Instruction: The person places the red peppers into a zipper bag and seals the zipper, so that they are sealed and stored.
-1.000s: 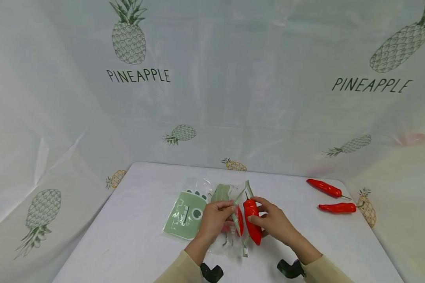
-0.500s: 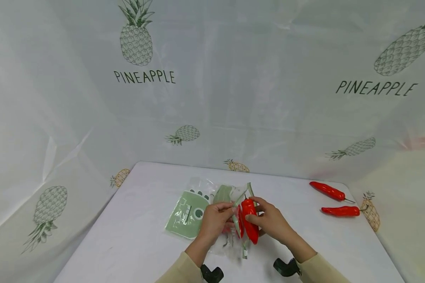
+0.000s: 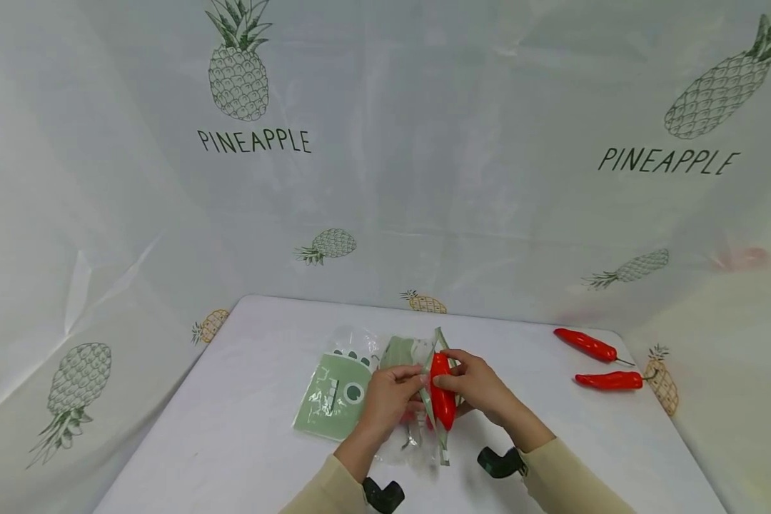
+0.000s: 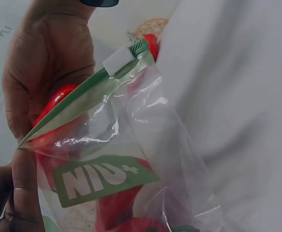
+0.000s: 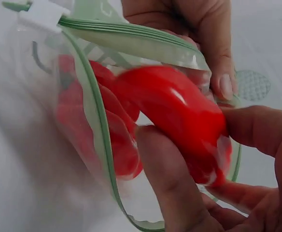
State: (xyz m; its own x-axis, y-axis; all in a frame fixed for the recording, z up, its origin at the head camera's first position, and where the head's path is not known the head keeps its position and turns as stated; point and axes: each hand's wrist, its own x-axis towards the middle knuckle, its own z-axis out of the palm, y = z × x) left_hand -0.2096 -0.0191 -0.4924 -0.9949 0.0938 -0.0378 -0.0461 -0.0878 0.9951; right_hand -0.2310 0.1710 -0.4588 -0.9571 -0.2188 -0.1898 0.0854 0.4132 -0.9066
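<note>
Fingers of my left hand (image 3: 385,400) pinch the edge of a clear zip bag (image 4: 146,121) that has a green strip and a white slider. Its mouth gapes toward my right hand (image 3: 485,392). That hand grips a glossy red pepper (image 5: 175,106) by one end, thumb on one side and fingers on the other. In the right wrist view the pepper's far end is inside the parted strips of the mouth. More red peppers (image 5: 102,121) show through the clear plastic. A green "NIU+" label (image 4: 105,179) is printed on the bag's side.
To the left, a flat pale-green packet (image 3: 330,403) with a printed eye lies on the white table (image 3: 231,428). Two red peppers lie at the back right, one farther (image 3: 587,344) and one nearer (image 3: 610,380). A pineapple-printed sheet (image 3: 437,178) hangs behind the table.
My right hand has moved left with the pepper, bringing it from beside the bag into its mouth. My left hand keeps its pinch on the bag edge.
</note>
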